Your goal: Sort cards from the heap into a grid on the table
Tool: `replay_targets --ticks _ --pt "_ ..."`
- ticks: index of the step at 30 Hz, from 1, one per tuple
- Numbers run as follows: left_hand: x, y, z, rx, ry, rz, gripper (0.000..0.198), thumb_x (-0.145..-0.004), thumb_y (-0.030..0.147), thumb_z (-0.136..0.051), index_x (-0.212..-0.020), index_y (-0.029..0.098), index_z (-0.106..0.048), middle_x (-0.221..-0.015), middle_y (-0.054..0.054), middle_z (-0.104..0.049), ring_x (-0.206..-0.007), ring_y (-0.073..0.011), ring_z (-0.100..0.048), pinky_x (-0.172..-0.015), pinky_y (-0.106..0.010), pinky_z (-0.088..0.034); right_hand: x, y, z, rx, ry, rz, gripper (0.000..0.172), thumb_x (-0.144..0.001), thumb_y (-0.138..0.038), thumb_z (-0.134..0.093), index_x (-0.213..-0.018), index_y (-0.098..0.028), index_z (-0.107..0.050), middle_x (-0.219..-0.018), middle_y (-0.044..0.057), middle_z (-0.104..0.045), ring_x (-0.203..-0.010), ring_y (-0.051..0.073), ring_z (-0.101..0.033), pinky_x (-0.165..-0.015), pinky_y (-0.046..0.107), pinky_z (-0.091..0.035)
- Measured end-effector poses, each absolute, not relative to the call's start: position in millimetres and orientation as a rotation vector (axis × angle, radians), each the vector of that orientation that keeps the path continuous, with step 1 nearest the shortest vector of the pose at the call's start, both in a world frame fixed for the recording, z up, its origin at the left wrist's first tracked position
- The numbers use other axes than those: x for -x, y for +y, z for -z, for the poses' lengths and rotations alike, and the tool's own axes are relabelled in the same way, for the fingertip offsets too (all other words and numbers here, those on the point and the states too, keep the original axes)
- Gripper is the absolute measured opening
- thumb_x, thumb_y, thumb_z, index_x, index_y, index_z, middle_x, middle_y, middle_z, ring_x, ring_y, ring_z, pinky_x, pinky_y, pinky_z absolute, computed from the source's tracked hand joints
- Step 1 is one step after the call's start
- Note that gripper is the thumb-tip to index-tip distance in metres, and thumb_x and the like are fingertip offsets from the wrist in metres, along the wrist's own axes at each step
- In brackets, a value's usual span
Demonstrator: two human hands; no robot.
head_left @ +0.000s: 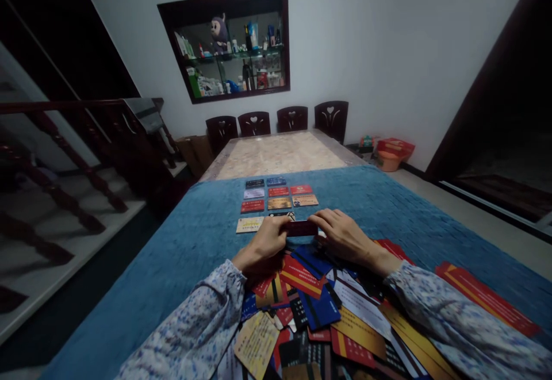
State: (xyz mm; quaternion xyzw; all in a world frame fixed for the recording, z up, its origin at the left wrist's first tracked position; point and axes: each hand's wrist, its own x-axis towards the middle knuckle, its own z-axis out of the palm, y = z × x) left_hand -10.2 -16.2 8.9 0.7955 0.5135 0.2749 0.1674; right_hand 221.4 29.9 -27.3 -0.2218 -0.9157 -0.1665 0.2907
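Between my two hands is a dark red card (302, 229), held by its short ends. My left hand (271, 235) pinches its left end, and my right hand (342, 233) grips its right end. Just beyond, several cards lie flat in rows, among them a gold card (279, 203), a red card (252, 206) and a black card (255, 184). A cream card (248, 225) is beside my left hand, and a black-and-white card (282, 215) is partly hidden behind it. Nearer me, under my wrists, spreads a loose pile of overlapping cards, including a blue card (318, 306) and a yellowish card (257, 342).
A blue cloth (185, 265) covers the near part of the long table (284, 153). More red cards (487, 296) lie at the right. Dark chairs (293, 118) line the far end. A stair railing (64, 138) stands left, and an orange bucket (389, 160) sits on the floor at right.
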Motion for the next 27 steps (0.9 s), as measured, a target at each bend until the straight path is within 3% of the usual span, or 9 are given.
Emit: replay_targets --ticks 11,17,27 --pt "11 -14 -9 -2.267 1.415 -0.905 0.039 -0.079 0.002 -0.053 -0.113 0.016 -0.066 -0.102 -0.006 -0.074 -0.094 -0.0199 -0.069 -0.088 -0.029 -0.052 -218 25 21 0.64 -2.375 0.518 0.028 -0.09 -0.017 -0.05 -0.116 -0.014 -0.059 -0.101 0.013 -0.067 -0.084 0.024 -0.056 -0.071 0.036 -0.04" --pt "12 -18 -9 -2.494 1.335 -0.981 0.06 -0.078 0.004 -0.055 -0.136 0.016 -0.046 -0.134 -0.015 -0.057 -0.124 -0.0274 -0.056 -0.107 -0.043 -0.047 -217 28 11 0.647 -2.329 0.536 0.03 -0.09 -0.019 -0.05 -0.119 -0.012 -0.057 -0.1 0.015 -0.066 -0.087 0.026 -0.058 -0.072 0.036 -0.046" --pt "38 -14 -20 -2.862 1.558 -0.921 0.055 -0.089 0.009 -0.048 -0.143 0.015 -0.039 -0.137 -0.02 -0.049 -0.127 -0.0316 -0.052 -0.103 -0.047 -0.049 -196 42 -20 0.567 -2.374 0.39 0.045 -0.087 -0.024 -0.055 -0.13 -0.014 -0.049 -0.115 0.017 -0.057 -0.105 0.03 -0.052 -0.084 0.042 -0.051"
